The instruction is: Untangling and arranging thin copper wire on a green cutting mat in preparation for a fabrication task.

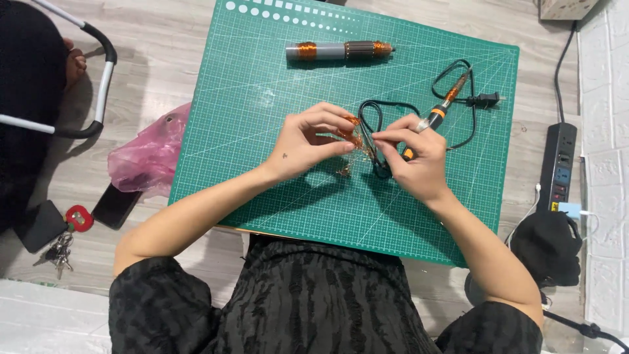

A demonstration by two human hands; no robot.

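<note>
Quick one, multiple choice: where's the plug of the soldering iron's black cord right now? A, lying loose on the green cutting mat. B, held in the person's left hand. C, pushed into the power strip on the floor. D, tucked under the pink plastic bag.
A: the plug lies unplugged on the green cutting mat, beside the soldering iron, well apart from the power strip on the floor.

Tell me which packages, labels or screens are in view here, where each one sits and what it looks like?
Phone: on the floor left of the green mat, partly under the bag; flat black slab, screen dark.
Pink bag: crumpled thin plastic at the mat's left edge.
Box: top right corner, only a pale corner showing.
Power strip: right of the mat; long and black, with a small yellow label near its lower end.
</note>
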